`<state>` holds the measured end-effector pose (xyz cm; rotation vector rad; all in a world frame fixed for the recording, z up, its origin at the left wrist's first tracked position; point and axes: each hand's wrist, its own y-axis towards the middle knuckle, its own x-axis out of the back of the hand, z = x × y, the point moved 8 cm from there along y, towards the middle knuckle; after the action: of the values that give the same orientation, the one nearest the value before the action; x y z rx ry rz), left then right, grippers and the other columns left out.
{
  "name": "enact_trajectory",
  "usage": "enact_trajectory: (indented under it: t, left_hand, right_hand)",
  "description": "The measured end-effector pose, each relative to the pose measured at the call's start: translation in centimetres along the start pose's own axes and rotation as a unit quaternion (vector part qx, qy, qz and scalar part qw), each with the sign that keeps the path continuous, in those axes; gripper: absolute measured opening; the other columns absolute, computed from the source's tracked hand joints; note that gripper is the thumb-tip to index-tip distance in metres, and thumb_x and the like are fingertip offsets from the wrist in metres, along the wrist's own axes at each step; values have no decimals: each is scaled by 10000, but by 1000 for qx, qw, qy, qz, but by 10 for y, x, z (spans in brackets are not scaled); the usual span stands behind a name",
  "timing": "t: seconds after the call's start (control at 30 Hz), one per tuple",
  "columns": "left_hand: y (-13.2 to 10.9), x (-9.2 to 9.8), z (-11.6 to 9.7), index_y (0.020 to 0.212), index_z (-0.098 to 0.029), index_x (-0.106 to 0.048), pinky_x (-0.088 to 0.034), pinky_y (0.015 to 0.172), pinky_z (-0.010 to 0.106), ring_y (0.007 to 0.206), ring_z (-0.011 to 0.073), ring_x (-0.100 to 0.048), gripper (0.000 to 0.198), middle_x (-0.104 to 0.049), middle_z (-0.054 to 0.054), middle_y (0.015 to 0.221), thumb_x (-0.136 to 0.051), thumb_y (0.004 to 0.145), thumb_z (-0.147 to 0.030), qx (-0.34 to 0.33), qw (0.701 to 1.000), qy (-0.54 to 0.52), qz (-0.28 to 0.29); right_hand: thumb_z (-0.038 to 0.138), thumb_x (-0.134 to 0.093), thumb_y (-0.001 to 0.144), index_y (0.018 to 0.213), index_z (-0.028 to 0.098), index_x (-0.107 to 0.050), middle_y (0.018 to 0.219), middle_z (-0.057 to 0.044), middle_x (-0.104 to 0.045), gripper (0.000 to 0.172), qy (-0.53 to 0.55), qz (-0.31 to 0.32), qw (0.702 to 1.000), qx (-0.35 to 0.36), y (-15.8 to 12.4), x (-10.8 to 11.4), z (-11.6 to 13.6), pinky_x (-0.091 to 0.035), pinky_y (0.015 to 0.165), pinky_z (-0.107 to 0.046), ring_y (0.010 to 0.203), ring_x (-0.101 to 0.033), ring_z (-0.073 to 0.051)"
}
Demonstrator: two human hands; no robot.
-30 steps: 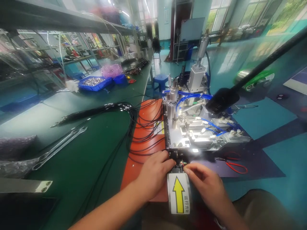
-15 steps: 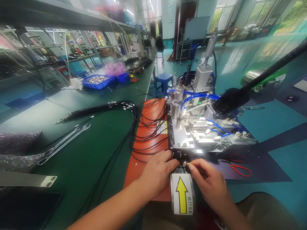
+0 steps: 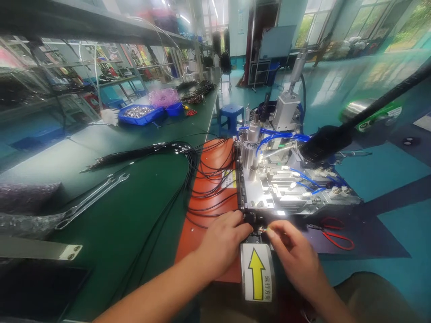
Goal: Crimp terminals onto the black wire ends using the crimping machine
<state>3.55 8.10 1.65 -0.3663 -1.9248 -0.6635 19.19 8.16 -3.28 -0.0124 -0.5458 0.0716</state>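
Note:
At the near end of the machine's black track, my two hands work close together. My left hand rests over the orange plate, fingers bent and pressed together at the track; whatever they grip is hidden. From the right, thumb and forefinger of my right hand pinch the tips of some thin coloured wires that fan out over the track. Black cables loop across the orange plate into the track's side. A label with a yellow arrow hangs just below my fingers.
The metal machine with blue air hoses stands beyond my hands. Red-handled pliers lie to its right. On the green bench are wrenches, a cable bundle and a blue tray of small metal parts. A black flexible arm overhangs the machine.
The whole view has shifted slightly. Both hands keep almost the same place and grip, with the right fingertips still at the coloured wires.

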Motion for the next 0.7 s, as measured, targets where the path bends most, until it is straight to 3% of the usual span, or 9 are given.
enact_trajectory:
  t: [0.1, 0.17, 0.4, 0.7]
  left_hand:
    - [0, -1, 0, 912, -188, -681, -423, 685, 295, 795, 185, -550, 113, -592, 31, 863, -572, 938, -191, 3, 1000, 5, 5]
    - [0, -1, 1, 903, -192, -680, -421, 685, 294, 798, 183, -551, 116, -593, 28, 864, -570, 940, -190, 6, 1000, 6, 7]
    - [1, -1, 0, 940, -202, -670, -417, 692, 296, 792, 184, -547, 99, -601, 27, 871, -571, 942, -199, 5, 1000, 5, 14]
    - [0, -1, 1, 931, -203, -665, -415, 711, 300, 820, 186, -544, 124, -595, 23, 879, -545, 960, -213, 4, 1000, -1, 8]
  right_hand:
    - [398, -486, 966, 1129, 236, -639, 1139, -56, -684, 277, 5, 10, 999, 45, 2, 1, 6, -509, 855, -317, 1050, -636, -227]
    - [381, -478, 975, 1121, 242, -649, 1160, -57, -668, 264, 7, 21, 997, 73, 3, 1, 11, -491, 898, -324, 1096, -611, -225]
    - [366, -498, 976, 1081, 252, -665, 1002, -35, -668, 228, -22, 8, 995, 97, 3, 7, 17, -476, 743, -311, 869, -617, -203]
    - [361, -508, 962, 939, 230, -677, 883, -26, -661, 215, -45, -16, 994, 101, 5, 7, 23, -466, 716, -307, 806, -615, -197]
